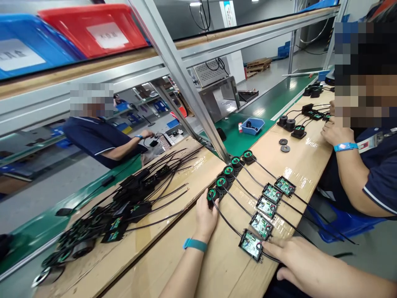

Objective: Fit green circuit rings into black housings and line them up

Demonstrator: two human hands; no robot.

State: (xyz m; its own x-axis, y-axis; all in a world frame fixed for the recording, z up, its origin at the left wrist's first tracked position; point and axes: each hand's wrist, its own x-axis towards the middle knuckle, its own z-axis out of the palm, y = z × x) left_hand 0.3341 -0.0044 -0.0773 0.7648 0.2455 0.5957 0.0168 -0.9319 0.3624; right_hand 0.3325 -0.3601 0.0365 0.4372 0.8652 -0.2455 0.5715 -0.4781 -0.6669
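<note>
A row of several round black housings with green circuit boards inside runs along the cardboard-covered bench. My left hand (207, 215), fingers closed round it, grips the nearest round housing (212, 194). Black cables link these housings to a second row of rectangular black cases with exposed circuit boards. At the nearest rectangular case (250, 245), my right hand (293, 256) touches the right edge with an outstretched finger; its thumb is apart. The neighbouring rectangular case (261, 225) lies just beyond. Cables from the far ends of the cases hang over the bench's right edge.
A tangled pile of cabled black parts (130, 198) lies on the left board. A metal upright (192, 82) carries a shelf with a red bin (93, 29). A blue tray (252, 126) sits on the green surface. Co-workers sit at right and stand at left.
</note>
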